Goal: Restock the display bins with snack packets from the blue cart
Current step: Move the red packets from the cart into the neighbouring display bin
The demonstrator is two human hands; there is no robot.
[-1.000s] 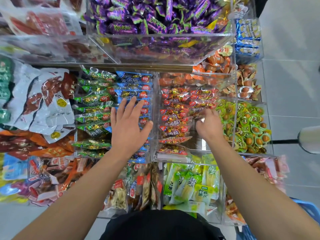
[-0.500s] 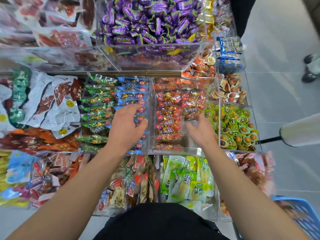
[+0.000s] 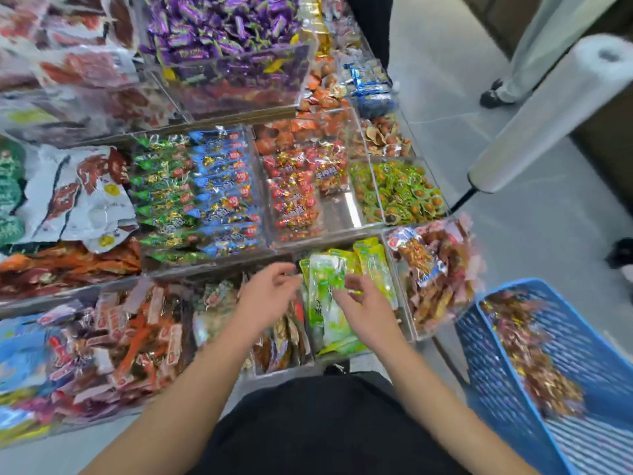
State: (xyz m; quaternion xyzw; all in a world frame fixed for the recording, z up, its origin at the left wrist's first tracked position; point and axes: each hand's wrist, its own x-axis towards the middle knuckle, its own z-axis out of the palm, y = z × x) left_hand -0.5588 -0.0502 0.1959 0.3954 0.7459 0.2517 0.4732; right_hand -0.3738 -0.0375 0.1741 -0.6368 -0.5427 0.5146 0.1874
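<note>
Both hands hover empty between bins and cart

The left hand (image 3: 269, 296) and right hand (image 3: 364, 308), fingers loosely curled and grasping nothing, hang over the green packets (image 3: 330, 303); the half-bare red-packet bin (image 3: 337, 210) looks like the 1 to fill. Best to turn right, scoop from the blue cart (image 3: 507, 382), and lay packets flat in rows. Motion blur smears the cart's packets (image 3: 524, 347); the cart's far edge is cut off.

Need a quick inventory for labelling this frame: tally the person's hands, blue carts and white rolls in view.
hands: 2 (left hand, right hand)
blue cart: 1
white roll: 1
Total: 4
</note>
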